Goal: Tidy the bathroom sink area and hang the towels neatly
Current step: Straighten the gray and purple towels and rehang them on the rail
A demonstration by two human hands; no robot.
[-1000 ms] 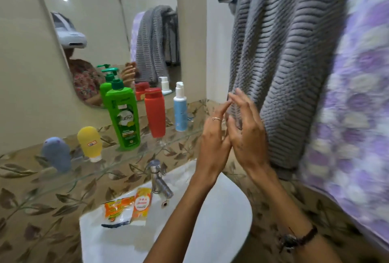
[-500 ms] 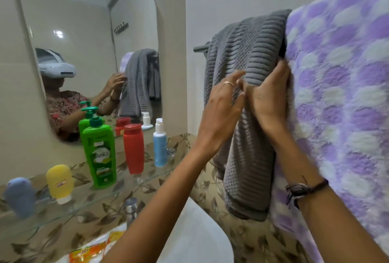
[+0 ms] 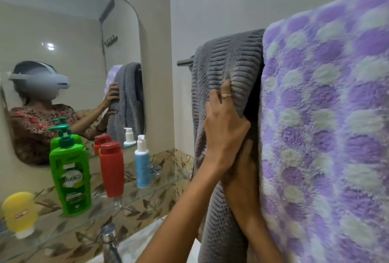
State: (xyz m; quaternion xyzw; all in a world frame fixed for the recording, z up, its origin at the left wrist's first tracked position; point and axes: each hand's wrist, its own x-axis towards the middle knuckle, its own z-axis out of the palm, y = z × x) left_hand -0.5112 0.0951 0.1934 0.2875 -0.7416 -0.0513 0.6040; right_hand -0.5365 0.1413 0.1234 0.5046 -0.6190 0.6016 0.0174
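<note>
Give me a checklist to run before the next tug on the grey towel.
1. Grey towel over the rail: ok.
2. Left hand gripping the towel's fabric: ok.
3. Right hand grip: cannot tell, mostly hidden behind the left hand.
4. Grey towel hanging flat: not ok, bunched.
5. Purple towel draped beside it: ok.
6. Bottles on the glass shelf upright, apart from the towel: ok.

Grey ribbed towel (image 3: 227, 62); purple-white towel (image 3: 324, 115) (seemingly checked); green bottle (image 3: 70, 178).
</note>
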